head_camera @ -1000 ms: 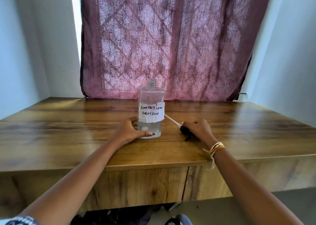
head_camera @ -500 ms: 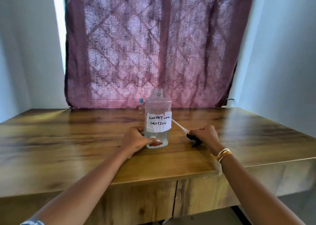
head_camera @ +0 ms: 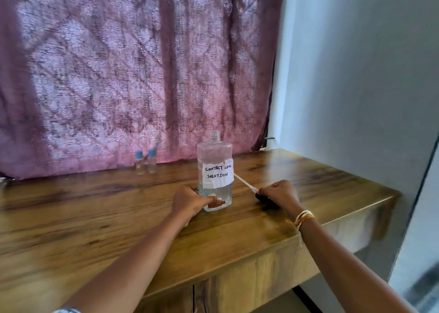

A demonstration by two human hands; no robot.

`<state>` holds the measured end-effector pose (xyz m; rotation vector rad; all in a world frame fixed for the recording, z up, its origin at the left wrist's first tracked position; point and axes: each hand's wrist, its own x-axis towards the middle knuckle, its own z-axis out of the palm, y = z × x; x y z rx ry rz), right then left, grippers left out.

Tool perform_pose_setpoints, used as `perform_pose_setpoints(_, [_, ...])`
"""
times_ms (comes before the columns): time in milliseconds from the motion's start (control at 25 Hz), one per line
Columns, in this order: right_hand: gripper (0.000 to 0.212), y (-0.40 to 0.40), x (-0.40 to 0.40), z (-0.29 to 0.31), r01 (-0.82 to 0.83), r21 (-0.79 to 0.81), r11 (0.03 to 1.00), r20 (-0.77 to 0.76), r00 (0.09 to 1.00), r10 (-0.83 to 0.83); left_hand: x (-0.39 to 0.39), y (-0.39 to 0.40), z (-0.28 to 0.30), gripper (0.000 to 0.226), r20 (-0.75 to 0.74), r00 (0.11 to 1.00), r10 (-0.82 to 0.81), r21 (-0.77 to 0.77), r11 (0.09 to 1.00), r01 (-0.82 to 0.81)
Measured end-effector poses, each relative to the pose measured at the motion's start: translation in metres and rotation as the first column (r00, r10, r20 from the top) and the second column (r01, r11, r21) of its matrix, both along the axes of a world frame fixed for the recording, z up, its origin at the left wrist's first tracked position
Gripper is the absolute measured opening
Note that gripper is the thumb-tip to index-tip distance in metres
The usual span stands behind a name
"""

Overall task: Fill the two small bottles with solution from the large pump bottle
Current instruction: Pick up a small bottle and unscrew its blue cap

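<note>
Two small bottles [head_camera: 145, 161] with blue caps are standing side by side at the back of the worktop [head_camera: 95, 217], near the curtain [head_camera: 118, 75] and well apart from both hands. The large pump bottle [head_camera: 215, 170] is standing upright near the middle of the worktop, its threaded neck showing open (the pump is out) and its paper label reading "CONTACT LENS SOLUTION". The left hand [head_camera: 188, 202] is grasping the base of this bottle, thumb across the front. The right hand [head_camera: 276, 194] is closing around the black pump head [head_camera: 263, 200] and resting it on the worktop just beside the bottle, the white dip tube [head_camera: 244, 182] angling up toward the label.

The step in hand appears to be setting the removed pump aside. No filling seems to have begun: the small bottles are showing their caps on. The next move is calling for a released right hand, a reach to the back of the worktop, and the uncapping of one small bottle before any pouring.
</note>
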<state>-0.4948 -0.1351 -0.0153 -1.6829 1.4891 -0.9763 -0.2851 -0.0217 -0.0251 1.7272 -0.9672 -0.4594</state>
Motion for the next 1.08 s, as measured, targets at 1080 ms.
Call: perform_pose_setpoints(1080, [0.035,0.119,0.103,-0.002,-0.549,-0.545,0.634,-0.456,0.829,0.325,0.053,0.078,0.018,0.047,0.432,0.900,-0.055,0.025,0.999,0.049])
